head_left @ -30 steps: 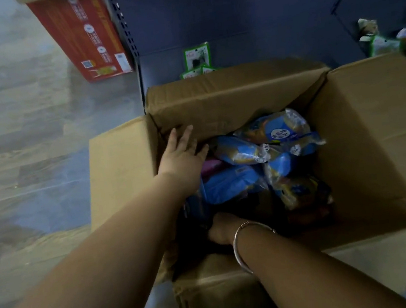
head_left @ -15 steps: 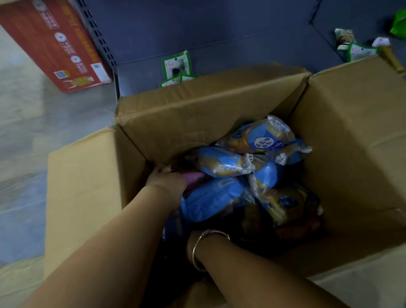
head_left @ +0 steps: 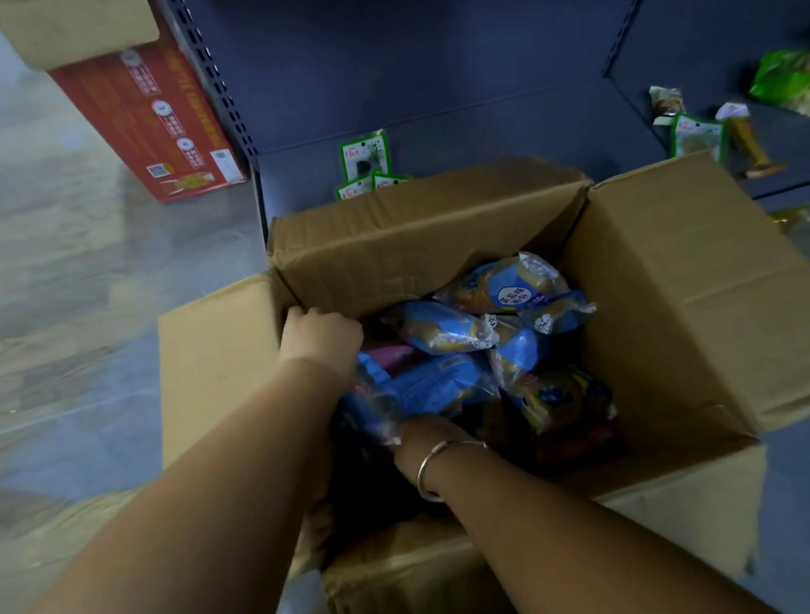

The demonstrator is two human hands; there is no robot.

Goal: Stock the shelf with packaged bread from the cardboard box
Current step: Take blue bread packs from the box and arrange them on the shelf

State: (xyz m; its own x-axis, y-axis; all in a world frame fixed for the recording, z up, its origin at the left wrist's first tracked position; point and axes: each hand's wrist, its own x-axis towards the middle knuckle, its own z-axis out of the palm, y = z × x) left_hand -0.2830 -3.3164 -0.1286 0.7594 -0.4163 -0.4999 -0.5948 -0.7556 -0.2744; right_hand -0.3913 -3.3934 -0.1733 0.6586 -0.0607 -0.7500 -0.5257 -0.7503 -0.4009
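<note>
A red carton [head_left: 146, 119] stands on the floor at far left, against the dark shelf [head_left: 449, 146]. The left hand [head_left: 321, 341] reaches into the open cardboard box [head_left: 692, 310] by its left wall, fingers curled down among the bread packets [head_left: 439, 325]; whether they grasp one cannot be told. The packets, blue and brown, lie piled inside the box. The right hand [head_left: 422, 433], bracelet [head_left: 436, 462] at the wrist, is buried under a packet, its fingers hidden. Small green packets [head_left: 365, 155] lie on the shelf behind the box, with others at right.
</note>
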